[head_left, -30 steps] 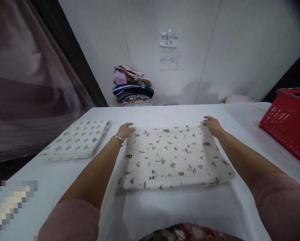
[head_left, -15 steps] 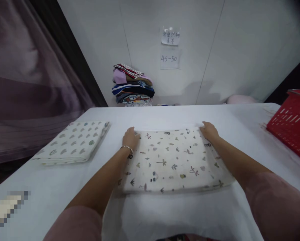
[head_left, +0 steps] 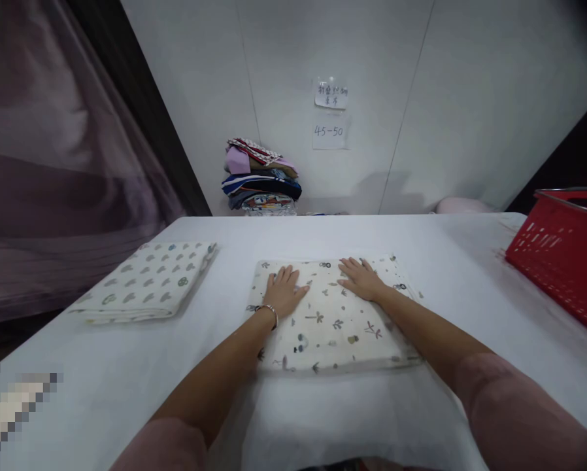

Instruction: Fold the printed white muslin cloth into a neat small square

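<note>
A folded cream cloth (head_left: 323, 333) printed with small plants and figures lies flat on the white table (head_left: 352, 418) in front of me. My left hand (head_left: 284, 292) rests palm down on its upper left part, fingers spread; a bracelet circles that wrist. On the upper right part lies my right hand (head_left: 362, 280), also flat with its fingers apart. Neither hand grips the fabric. Left of it is a second folded cloth (head_left: 151, 278), white with rows of grey motifs, not touched by either hand.
A red plastic basket (head_left: 563, 255) with a metal handle stands at the table's right edge. Beyond the far edge, a stack of folded fabrics (head_left: 261, 180) rises against the wall. Paper notes (head_left: 331, 133) are stuck there. A purplish curtain (head_left: 78, 163) hangs at left.
Both hands have left the cloth's far left and right corners and come inward onto its top. They now lie flat with spread fingers. The view has tilted slightly upward.
</note>
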Demonstrator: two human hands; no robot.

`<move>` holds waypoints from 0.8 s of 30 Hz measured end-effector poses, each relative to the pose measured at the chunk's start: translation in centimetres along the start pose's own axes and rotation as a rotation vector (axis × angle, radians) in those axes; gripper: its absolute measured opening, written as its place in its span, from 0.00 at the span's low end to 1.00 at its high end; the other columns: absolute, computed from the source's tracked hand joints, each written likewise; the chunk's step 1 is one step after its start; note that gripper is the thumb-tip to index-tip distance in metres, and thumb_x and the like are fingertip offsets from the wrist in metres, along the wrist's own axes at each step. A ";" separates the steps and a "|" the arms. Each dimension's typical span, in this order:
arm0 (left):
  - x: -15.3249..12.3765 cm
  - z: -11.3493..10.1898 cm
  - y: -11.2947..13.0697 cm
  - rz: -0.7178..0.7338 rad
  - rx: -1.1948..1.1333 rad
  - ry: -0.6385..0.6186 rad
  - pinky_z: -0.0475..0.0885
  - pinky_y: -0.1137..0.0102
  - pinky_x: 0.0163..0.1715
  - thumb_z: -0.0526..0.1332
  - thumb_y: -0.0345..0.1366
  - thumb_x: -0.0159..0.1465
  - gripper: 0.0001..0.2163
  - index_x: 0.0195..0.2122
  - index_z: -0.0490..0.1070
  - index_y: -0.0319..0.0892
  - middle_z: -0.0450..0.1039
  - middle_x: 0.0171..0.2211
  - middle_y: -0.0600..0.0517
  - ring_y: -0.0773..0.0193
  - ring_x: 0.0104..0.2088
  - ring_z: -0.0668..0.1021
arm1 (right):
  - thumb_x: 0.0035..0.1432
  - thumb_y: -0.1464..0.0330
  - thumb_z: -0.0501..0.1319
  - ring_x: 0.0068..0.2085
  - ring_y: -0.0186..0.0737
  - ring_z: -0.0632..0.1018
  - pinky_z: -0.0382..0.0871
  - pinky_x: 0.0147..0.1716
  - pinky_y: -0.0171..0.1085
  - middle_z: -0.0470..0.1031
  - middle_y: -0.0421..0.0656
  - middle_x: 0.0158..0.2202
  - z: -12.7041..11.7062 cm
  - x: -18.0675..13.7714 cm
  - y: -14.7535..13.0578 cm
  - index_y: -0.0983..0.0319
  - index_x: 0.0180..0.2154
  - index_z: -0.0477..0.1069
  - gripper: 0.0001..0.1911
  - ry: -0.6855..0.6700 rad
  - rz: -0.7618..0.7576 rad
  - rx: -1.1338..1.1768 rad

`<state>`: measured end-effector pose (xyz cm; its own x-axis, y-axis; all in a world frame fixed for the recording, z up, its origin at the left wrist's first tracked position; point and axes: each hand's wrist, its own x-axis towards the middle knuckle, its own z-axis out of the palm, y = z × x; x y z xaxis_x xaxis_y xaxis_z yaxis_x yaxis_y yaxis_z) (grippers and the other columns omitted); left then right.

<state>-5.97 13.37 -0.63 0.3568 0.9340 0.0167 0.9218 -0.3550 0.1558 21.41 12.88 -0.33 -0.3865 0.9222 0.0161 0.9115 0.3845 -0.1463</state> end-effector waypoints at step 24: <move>3.4 1.2 5.2 0.125 -0.006 -0.059 0.41 0.48 0.61 0.35 0.60 0.61 0.35 0.64 0.46 0.47 0.39 0.67 0.54 0.55 0.66 0.43 | 0.61 0.47 0.40 0.66 0.47 0.44 0.35 0.61 0.51 0.43 0.43 0.66 -0.3 0.5 0.6 0.56 0.63 0.52 0.35 -0.021 0.043 0.133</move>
<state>0.21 14.64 -0.91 0.4776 0.8783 -0.0214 0.8686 -0.4684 0.1619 21.84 13.61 -0.13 -0.3515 0.9361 -0.0137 0.9011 0.3343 -0.2763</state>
